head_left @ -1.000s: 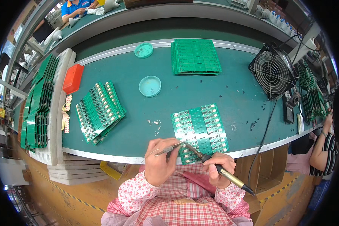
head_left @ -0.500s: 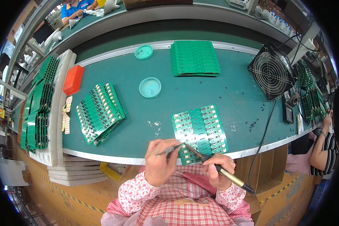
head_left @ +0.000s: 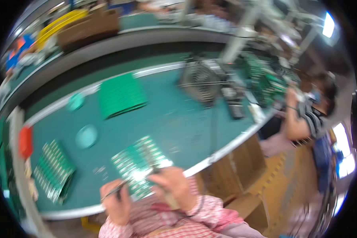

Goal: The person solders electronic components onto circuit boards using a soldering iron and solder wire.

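A green circuit board (head_left: 133, 156) with rows of small pale parts lies at the table's front edge, with a bright glare on it. At the board's near left corner, my left hand (head_left: 118, 206) is closed on what look like tweezers (head_left: 119, 188), blurred. My right hand (head_left: 176, 184) grips a soldering iron (head_left: 171, 200) over the board's near right part. The iron's tip end is smeared by motion, so I cannot tell whether it touches the board.
Bare green boards (head_left: 121, 95) are stacked behind, and boards with parts (head_left: 55, 172) at left. Two turquoise dishes, one farther (head_left: 75, 102) and one nearer (head_left: 86, 137), a red bin (head_left: 26, 142) and a black fan (head_left: 202, 81) stand around. Another person (head_left: 305, 119) sits at right beyond cardboard boxes (head_left: 242, 168).
The whole view has swung to the right and blurred, showing more of the person at right. My right hand now sits more over the board, with the iron's handle pointing down toward me.
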Demonstrator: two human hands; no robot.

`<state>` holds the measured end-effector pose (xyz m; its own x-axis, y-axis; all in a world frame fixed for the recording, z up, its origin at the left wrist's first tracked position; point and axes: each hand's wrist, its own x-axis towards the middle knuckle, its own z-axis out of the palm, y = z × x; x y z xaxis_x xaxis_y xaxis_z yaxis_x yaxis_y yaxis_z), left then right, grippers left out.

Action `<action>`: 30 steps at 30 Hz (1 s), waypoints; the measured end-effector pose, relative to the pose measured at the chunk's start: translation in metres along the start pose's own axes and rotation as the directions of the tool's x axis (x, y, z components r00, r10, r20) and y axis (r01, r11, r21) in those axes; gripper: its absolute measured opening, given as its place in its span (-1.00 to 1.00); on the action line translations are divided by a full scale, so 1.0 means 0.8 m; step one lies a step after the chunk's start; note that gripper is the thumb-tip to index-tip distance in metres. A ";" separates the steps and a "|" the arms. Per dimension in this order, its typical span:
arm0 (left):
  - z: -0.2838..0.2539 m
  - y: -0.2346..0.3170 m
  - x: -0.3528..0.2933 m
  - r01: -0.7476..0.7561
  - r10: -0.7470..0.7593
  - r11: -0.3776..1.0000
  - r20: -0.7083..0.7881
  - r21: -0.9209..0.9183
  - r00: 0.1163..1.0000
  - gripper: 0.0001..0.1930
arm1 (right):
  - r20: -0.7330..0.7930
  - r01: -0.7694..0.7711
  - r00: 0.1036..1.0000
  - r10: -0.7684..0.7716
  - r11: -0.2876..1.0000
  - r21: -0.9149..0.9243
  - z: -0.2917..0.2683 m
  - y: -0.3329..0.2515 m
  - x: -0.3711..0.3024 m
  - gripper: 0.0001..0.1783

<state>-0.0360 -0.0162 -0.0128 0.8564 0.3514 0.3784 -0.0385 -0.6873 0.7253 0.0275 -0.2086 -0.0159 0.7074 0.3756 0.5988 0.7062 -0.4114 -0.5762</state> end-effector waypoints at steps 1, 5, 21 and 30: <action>-0.005 -0.007 -0.002 -0.033 0.033 0.999 0.012 0.006 0.999 -0.81 | 0.000 0.004 1.000 -0.004 0.999 -0.050 0.011 -0.005 0.004 -0.47; -0.017 0.002 0.010 0.012 -0.017 0.999 0.103 0.045 0.995 -0.81 | 0.044 -0.043 0.998 0.049 0.991 -0.129 0.017 -0.009 0.002 -0.44; -0.035 -0.014 0.016 0.101 -0.097 0.994 -0.102 0.031 0.990 -0.83 | -0.065 -0.038 0.998 0.028 0.987 -0.153 0.015 0.005 0.025 -0.48; -0.042 -0.020 0.015 0.095 -0.087 0.992 -0.096 0.081 0.991 -0.86 | -0.093 -0.024 0.996 0.010 0.989 -0.148 0.019 0.004 0.014 -0.53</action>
<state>-0.0420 0.0204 -0.0005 0.8028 0.4697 0.3672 0.0849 -0.6996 0.7094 0.0384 -0.1932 -0.0195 0.7086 0.2927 0.6421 0.6769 -0.5389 -0.5014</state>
